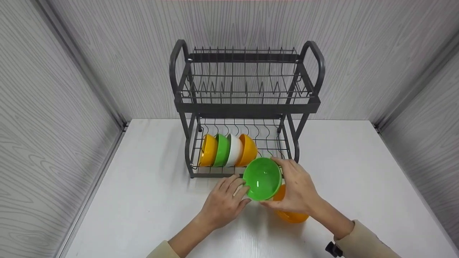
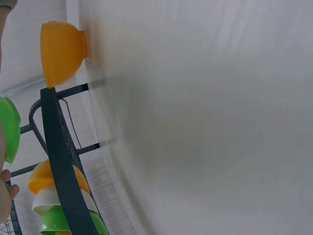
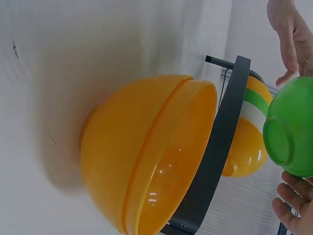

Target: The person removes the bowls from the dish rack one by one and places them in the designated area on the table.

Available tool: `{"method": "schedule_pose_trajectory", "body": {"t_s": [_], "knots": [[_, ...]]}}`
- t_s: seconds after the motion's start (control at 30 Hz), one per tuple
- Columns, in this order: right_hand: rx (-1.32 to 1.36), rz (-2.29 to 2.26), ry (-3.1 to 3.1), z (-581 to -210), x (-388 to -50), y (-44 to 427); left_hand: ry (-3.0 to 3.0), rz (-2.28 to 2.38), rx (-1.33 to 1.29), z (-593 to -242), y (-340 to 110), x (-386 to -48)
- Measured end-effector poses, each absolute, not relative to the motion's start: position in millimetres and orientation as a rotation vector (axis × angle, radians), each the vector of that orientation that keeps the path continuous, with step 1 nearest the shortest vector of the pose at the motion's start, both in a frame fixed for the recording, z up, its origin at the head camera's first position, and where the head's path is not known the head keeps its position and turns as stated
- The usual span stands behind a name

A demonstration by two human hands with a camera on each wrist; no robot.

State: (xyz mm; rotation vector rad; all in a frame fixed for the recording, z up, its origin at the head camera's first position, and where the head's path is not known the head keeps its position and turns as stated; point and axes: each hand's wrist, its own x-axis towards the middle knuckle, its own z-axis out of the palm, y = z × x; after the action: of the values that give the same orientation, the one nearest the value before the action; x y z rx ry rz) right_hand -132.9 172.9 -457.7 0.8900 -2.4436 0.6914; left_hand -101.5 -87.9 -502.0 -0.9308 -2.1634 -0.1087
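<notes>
A green bowl (image 1: pixel 263 179) is held up in front of the dish rack (image 1: pixel 247 108), tilted so its inside faces the head camera. My right hand (image 1: pixel 297 184) grips it from the right, fingers at the upper rim and thumb at the lower rim. At the left rim, the curled fingers of my left hand (image 1: pixel 227 200) hold the bowl's edge. Below and behind the right hand, an orange bowl (image 1: pixel 292 216) stands on the table, partly hidden in the head view; the right wrist view shows this orange bowl (image 3: pixel 132 156) close up.
On the rack's lower tier several bowls stand on edge in a row: a yellow-orange bowl (image 1: pixel 208 150), a green one, a white bowl (image 1: pixel 234 150) and an orange bowl (image 1: pixel 248 150). The upper tier has wire dividers and side handles. Pale walls surround the white table (image 1: pixel 143 200).
</notes>
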Motion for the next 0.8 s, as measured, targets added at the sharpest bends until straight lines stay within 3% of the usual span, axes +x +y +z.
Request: {"method": "schedule_pose_trajectory", "body": {"t_s": [0.8], "knots": [[0.894,0.670,-2.429,-466.7,-128.0,169.7,-1.963,-0.105,-1.098,-502.0,-91.8,-108.1]]}}
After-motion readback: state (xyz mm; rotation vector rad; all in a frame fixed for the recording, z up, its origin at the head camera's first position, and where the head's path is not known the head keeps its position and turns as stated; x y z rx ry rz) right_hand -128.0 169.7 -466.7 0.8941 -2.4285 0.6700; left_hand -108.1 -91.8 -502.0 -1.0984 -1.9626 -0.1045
